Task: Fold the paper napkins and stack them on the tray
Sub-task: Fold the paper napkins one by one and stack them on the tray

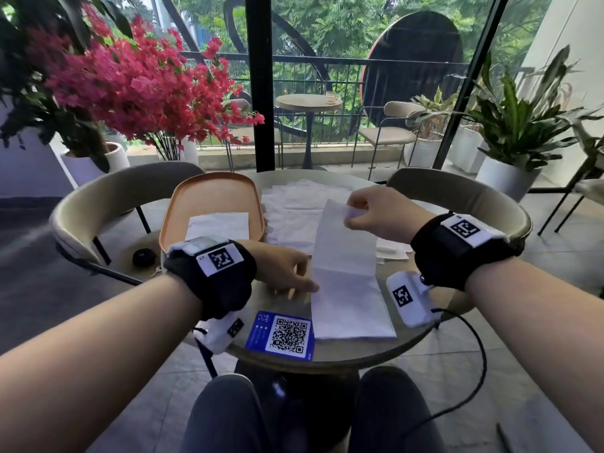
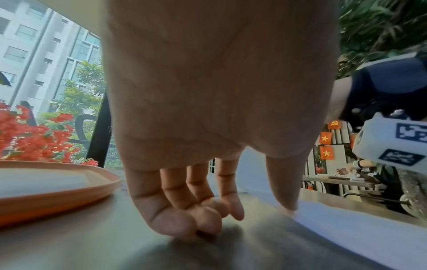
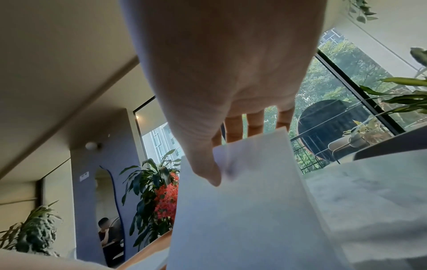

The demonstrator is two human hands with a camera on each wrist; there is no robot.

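A long white paper napkin (image 1: 346, 282) lies on the round table, its far end lifted. My right hand (image 1: 359, 210) pinches that raised far end (image 3: 251, 164) between thumb and fingers. My left hand (image 1: 287, 276) rests on the table at the napkin's left edge, its thumb (image 2: 284, 184) touching the paper (image 2: 346, 219) and its other fingers (image 2: 203, 210) curled down onto the tabletop. An orange tray (image 1: 183, 210) stands at the back left and holds one folded white napkin (image 1: 219, 225). The tray's rim (image 2: 57, 193) shows left of my left hand.
Several unfolded napkins (image 1: 294, 207) lie spread behind the held one. A blue QR card (image 1: 281, 335) sits at the table's near edge, a small black object (image 1: 143, 256) left of the tray. Chairs ring the table (image 1: 327, 354); a cable (image 1: 470, 354) hangs at the right.
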